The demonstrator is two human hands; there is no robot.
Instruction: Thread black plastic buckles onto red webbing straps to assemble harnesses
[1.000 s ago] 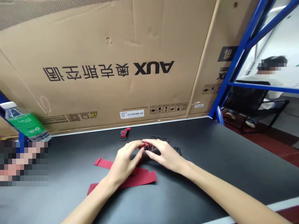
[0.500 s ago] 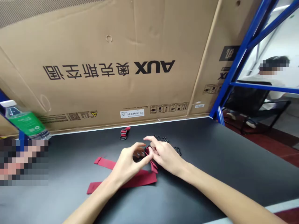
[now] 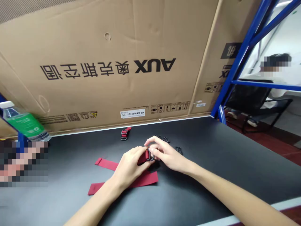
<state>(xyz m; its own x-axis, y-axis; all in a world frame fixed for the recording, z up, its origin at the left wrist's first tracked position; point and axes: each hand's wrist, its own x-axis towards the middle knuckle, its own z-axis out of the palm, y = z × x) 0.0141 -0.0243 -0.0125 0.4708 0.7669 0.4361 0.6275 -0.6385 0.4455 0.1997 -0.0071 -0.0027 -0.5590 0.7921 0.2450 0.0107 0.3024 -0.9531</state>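
My left hand [image 3: 129,164] is closed round a folded red webbing strap [image 3: 142,158], holding it just above the table. At the strap's right end sits a black buckle [image 3: 148,154], with the webbing looped through it. My right hand [image 3: 168,155] pinches this buckle from the right with thumb and fingers; part of it is hidden by the fingertips. Beneath my left hand and wrist lie two flat red straps, an upper one [image 3: 107,164] and a lower one [image 3: 145,180]. Farther back rests a short red strap with black buckles [image 3: 124,134].
Several loose black buckles lie behind my right hand [image 3: 166,139] and to its right [image 3: 179,150]. A large cardboard box [image 3: 94,40] stands along the back of the black table [image 3: 223,163]. A water bottle [image 3: 25,122] is at left. Blue rack posts [image 3: 235,69] rise at right, with a seated person [image 3: 276,75] beyond.
My left hand has closed in on the strap and turned it, so the buckle now faces up between both hands. The strap's dangling end has left view. The camera has shifted slightly.
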